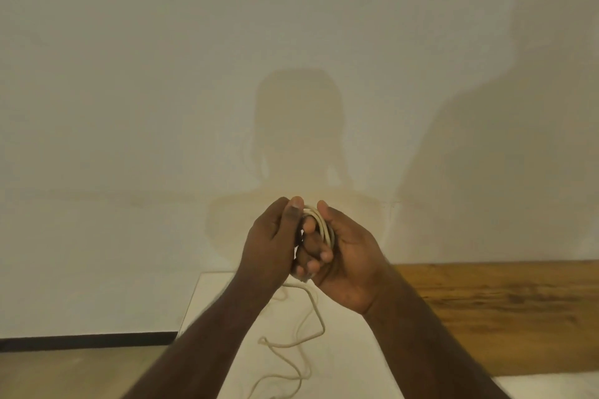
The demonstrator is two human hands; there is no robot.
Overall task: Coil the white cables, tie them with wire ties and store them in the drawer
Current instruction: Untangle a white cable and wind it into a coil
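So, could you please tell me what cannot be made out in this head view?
- Coil: mostly covered by the left hand and right hand; loop count unclear.
- Loose cable tail: blurred, runs off the bottom edge; its end is unseen.
- Wire ties and drawer: neither appears in frame.

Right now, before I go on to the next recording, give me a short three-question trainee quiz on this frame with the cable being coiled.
1. True or false: the whole thin white cable is already wound into the coil.
2. Which hand has the coil looped around its fingers? A) left hand B) right hand C) neither
3. Fill in: the loose tail of the cable hangs down and trails over the pale white ______, beside a brown wooden panel.

Key
1. False: a long loose tail is not yet coiled.
2. B; the left hand pinches the coil from the other side.
3. Surface. No wire tie or drawer is in view.
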